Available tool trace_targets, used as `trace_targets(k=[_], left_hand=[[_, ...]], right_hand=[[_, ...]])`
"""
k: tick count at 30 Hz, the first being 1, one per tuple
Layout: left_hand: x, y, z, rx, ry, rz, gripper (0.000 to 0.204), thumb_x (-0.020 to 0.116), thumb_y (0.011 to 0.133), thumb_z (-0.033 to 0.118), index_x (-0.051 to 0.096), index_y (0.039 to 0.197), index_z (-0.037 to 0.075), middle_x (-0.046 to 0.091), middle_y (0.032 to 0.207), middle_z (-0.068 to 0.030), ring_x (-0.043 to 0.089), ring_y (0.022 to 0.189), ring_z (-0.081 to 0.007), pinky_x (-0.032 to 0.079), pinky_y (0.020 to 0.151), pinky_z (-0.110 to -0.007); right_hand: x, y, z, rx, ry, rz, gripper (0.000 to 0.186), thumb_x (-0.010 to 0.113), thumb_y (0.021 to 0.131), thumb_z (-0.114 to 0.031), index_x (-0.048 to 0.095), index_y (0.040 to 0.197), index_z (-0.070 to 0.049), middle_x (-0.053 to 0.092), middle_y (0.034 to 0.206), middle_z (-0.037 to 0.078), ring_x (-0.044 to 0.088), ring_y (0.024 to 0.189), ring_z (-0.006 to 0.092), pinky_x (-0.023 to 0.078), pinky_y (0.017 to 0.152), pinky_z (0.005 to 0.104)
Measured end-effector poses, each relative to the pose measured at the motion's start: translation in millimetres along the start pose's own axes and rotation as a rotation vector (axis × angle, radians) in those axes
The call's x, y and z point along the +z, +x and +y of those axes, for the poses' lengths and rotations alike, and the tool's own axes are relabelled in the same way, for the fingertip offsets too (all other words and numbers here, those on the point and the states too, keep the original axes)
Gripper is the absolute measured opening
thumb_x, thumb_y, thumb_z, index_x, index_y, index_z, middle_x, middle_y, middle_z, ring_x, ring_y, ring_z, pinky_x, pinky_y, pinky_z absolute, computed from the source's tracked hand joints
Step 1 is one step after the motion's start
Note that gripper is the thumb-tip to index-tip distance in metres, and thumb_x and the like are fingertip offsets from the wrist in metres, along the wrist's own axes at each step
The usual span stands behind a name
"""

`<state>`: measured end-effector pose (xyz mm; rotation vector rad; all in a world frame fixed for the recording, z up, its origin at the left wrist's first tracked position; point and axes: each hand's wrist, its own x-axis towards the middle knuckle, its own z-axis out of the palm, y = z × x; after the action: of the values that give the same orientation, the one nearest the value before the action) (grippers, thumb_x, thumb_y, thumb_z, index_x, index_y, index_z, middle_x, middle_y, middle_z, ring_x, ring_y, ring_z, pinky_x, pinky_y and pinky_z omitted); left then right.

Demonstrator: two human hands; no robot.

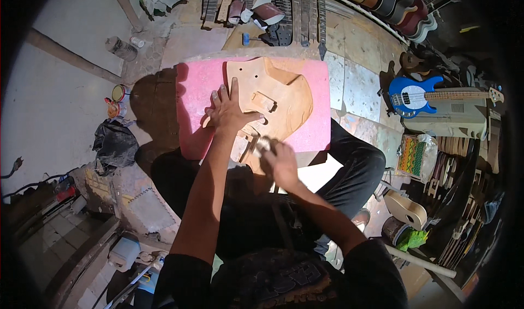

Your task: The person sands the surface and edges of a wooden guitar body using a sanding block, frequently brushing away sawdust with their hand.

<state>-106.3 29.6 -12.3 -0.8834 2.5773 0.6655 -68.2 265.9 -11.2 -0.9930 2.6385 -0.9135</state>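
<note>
A bare wooden electric guitar body (292,99) with routed pockets and small drilled holes lies on a pink foam pad (199,80) in front of me. My left hand (228,111) rests flat on its left part, fingers spread and thumb reaching toward the middle. Close to the body's near edge, my right hand (284,164) is closed, its fingers curled against a small pale piece (264,144). Motion blur and shadow keep me from telling what that piece is. Part of the body's near end is hidden by my hands and forearm.
Guitar necks (300,14) stand in a row beyond the pad. A blue bass guitar (412,97) lies to the right, above a small wooden guitar-shaped piece (406,208). At left are a black plastic bag (114,145) and open cans (116,108). My legs (355,162) flank the pad.
</note>
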Motion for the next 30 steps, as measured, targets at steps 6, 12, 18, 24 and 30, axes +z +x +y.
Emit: trace_targets(k=[6,12,18,24,30], left_hand=[[3,-2,-7,-0.013,-0.002,-0.002,0.151,0.091,0.054,0.073,0.005,0.171,0.033,0.022,0.174,-0.0166,0.021,0.158,-0.0463,0.031,0.113,-0.078],[1,0,-4,-0.018,-0.005,-0.009,0.152,0.092,0.054,0.073,0.004,0.171,0.033,0.021,0.174,-0.0179,0.019,0.159,-0.0463,0.031,0.113,-0.079],[3,0,-7,-0.006,-0.010,-0.016,0.151,0.092,0.055,0.073,0.004,0.171,0.033,0.020,0.174,-0.0214,0.018,0.159,-0.0473,0.030,0.113,-0.078],[3,2,-4,-0.020,0.000,-0.031,0.151,0.092,0.056,0.072,0.004,0.171,0.032,0.020,0.173,-0.0223,0.019,0.159,-0.0482,0.030,0.114,-0.077],[3,3,-1,-0.006,-0.002,-0.039,0.152,0.092,0.056,0.073,0.002,0.171,0.033,0.019,0.173,-0.0226,0.018,0.159,-0.0482,0.029,0.115,-0.077]], right_hand=[[-54,89,12,0.193,0.045,0.170,0.030,0.065,0.100,-0.022,0.069,0.122,-0.002,0.068,0.112,0.026,0.066,0.099,0.0444,0.053,0.087,0.0508],[2,-20,-14,-0.191,-0.119,-0.016,0.037,0.064,0.097,-0.018,0.068,0.133,-0.009,0.060,0.133,0.022,0.059,0.122,0.0423,0.047,0.102,0.0519],[-63,94,19,0.085,-0.194,0.203,0.032,0.067,0.089,-0.004,0.067,0.121,-0.002,0.068,0.116,0.027,0.065,0.097,0.0459,0.053,0.082,0.0518],[6,-28,-9,-0.146,-0.173,-0.062,0.046,0.064,0.100,-0.019,0.062,0.145,-0.013,0.061,0.130,0.023,0.057,0.123,0.0411,0.043,0.108,0.0504],[-54,90,64,-0.013,-0.149,0.321,0.028,0.072,0.087,-0.011,0.069,0.112,-0.001,0.067,0.100,0.024,0.065,0.087,0.0437,0.052,0.074,0.0509]])
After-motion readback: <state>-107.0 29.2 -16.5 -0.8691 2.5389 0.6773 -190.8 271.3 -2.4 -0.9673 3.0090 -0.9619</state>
